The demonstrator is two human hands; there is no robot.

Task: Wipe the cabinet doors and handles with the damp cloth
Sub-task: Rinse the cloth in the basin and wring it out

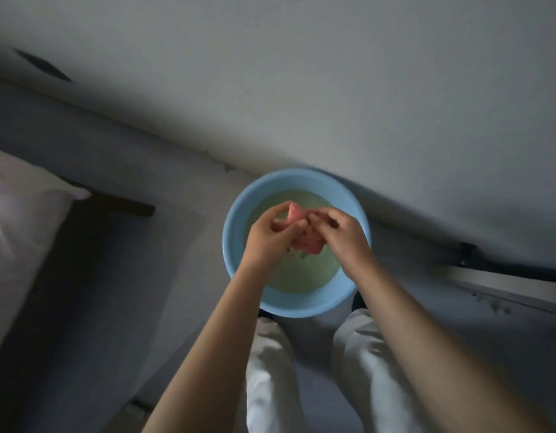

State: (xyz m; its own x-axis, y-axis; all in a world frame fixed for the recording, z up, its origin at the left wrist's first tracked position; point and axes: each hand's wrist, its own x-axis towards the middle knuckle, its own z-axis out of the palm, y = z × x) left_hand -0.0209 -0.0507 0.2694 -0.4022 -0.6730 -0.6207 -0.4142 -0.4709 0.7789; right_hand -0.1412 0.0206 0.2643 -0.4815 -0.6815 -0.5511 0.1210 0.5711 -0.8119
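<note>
Over the blue basin the left hand and right hand both pinch the bunched pink cloth. Its long axis runs away from the person, far end uppermost.

Bare forearms without sleeves; pale off-white trousers at six o'clock, a dark shoe tip showing.

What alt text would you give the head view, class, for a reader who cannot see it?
Seen from above, a person's left hand and right hand grip a bunched pink cloth over a light blue basin of water on the floor. Pale trouser legs show below, and a pale wall rises behind the basin.
</note>
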